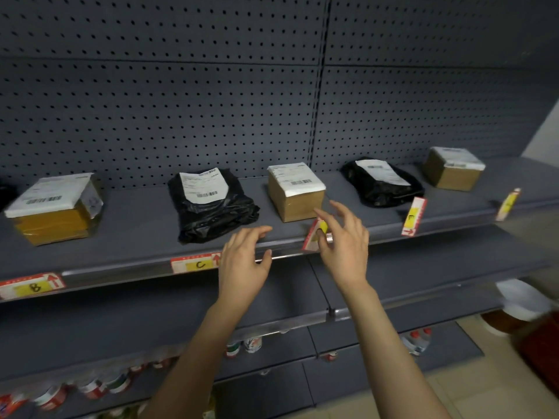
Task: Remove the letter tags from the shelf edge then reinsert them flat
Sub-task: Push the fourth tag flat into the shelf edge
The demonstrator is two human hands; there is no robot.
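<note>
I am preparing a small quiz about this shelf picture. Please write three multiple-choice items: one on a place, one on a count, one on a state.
1. Where does the right hand work?
A. at the tilted tag in front of the middle brown box
B. at the B tag
C. on the lower shelf

2. How many black bag parcels are fully in view on the shelf?
A. one
B. two
C. four

3. How does the C tag sit?
A. flat in the shelf edge
B. sticking out
C. on the floor

Key: 1 A, the fingers pinch that tag; 2 B, two bags with white labels; 3 A, it lies along the rail.
</note>
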